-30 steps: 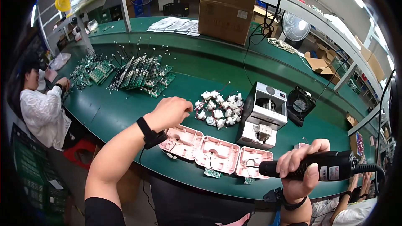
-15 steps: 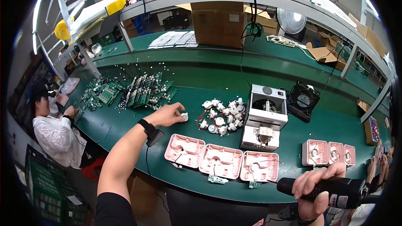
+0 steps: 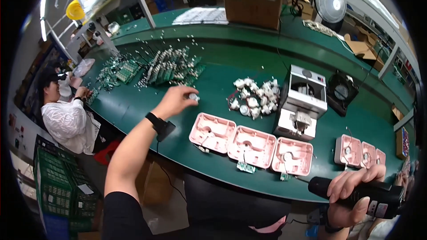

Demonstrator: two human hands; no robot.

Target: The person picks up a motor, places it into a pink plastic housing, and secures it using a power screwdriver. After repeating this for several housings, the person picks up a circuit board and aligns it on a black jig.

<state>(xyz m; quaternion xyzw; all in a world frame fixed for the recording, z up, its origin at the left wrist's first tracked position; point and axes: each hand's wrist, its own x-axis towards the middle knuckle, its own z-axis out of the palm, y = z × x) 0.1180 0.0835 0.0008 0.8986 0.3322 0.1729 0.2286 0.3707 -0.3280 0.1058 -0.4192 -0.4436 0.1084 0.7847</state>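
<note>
My left hand [image 3: 176, 101] is closed on a small white round part [image 3: 194, 97], held between thumb and fingertips above the green table. It is left of a pile of similar white parts with thin wires [image 3: 253, 98]. In front stand three pink plastic housings in a row: the left one [image 3: 212, 132], the middle one [image 3: 251, 146] and the right one [image 3: 292, 156], which has a white round part inside. Small green circuit boards [image 3: 246, 167] hang by wires at their near edges. My right hand [image 3: 356, 191] grips a black electric screwdriver [image 3: 378, 198] at the lower right, its bit pointing left.
A white-and-grey machine [image 3: 302, 102] stands right of the pile, with a black fan [image 3: 342, 91] beside it. More pink housings [image 3: 348, 150] sit farther right. Stacked circuit boards [image 3: 171, 66] lie back left. A person in white [image 3: 66, 120] works at the far left.
The view has shifted, so the table appears higher and farther right. My left hand has moved left, away from the pile, with the small white round part. My right hand still holds the electric screwdriver.
</note>
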